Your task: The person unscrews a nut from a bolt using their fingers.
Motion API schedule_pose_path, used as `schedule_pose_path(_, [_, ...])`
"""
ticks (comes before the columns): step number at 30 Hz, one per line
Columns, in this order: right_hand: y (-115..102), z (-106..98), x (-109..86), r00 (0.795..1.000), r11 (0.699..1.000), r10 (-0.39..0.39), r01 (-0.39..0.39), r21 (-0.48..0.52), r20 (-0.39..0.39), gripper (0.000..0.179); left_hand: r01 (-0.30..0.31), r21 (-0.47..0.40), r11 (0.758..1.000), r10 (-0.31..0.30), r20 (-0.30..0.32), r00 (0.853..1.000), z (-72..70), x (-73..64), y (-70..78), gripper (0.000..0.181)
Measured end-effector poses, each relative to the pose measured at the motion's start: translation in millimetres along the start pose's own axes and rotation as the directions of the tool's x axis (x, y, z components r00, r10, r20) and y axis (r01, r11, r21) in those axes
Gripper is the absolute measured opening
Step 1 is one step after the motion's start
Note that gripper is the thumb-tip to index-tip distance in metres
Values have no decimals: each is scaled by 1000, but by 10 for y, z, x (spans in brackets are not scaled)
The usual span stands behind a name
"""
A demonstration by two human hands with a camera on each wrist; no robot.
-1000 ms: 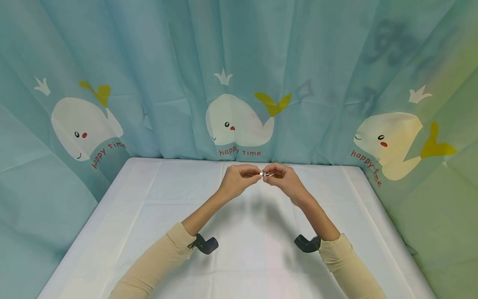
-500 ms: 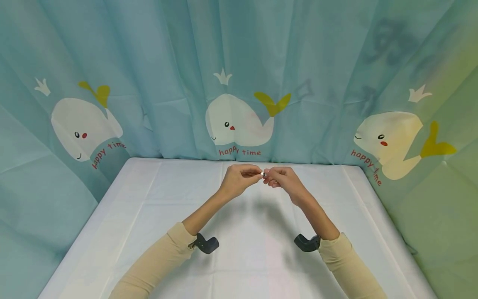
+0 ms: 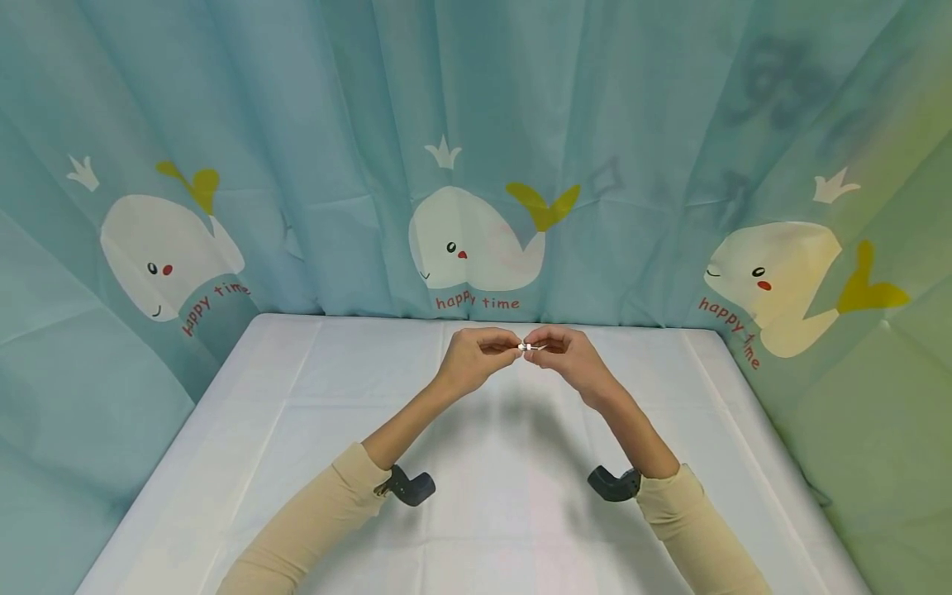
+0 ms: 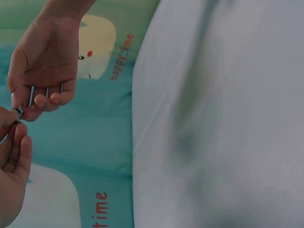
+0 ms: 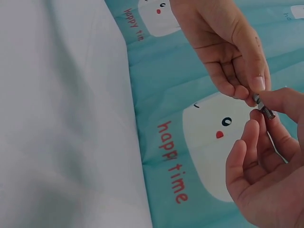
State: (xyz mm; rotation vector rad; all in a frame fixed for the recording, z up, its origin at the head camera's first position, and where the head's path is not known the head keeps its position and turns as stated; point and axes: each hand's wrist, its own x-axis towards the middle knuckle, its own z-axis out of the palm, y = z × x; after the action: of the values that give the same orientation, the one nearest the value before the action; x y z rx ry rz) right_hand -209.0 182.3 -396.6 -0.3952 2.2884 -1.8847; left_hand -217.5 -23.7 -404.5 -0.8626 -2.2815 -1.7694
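A small metal bolt (image 5: pixel 270 114) with a threaded shank sits between both hands, held up above the far part of the table. My left hand (image 3: pixel 474 359) pinches one end of it between thumb and fingertips, covering most of that end. From the other side, my right hand (image 3: pixel 571 357) has its thumb and index finger on a nut (image 5: pixel 261 106) on the bolt. The threaded end points toward the right palm in the right wrist view. In the left wrist view, the fingertips of both hands nearly meet and mostly hide the metal.
A white cloth covers the table (image 3: pixel 476 496). Behind and beside it hang blue-green curtains (image 3: pixel 342 165) printed with whales. A dark wrist device (image 3: pixel 411 486) shows at the left cuff, another device (image 3: pixel 613 483) at the right.
The right fingers rolled over the nut half a second ago, hiding the shank, and have since turned back, so the shank shows again. The left hand holds steady.
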Motion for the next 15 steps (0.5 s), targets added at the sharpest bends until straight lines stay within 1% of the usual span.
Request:
schedule_pose_path(9, [-1, 12, -8, 999, 999, -46, 46, 11, 10, 27, -18, -12, 1000, 18, -2, 1000, 6, 0, -15, 9])
schedule_pose_path(12, [-10, 7, -12, 999, 999, -31, 30, 9, 11, 31, -21, -9, 1000, 21, -2, 1000, 7, 4, -18, 9])
schedule_pose_path(15, [-21, -7, -12, 1000, 1000, 14, -14, -1, 9, 36, -17, -2, 1000, 17, -3, 1000, 4, 8, -12, 9])
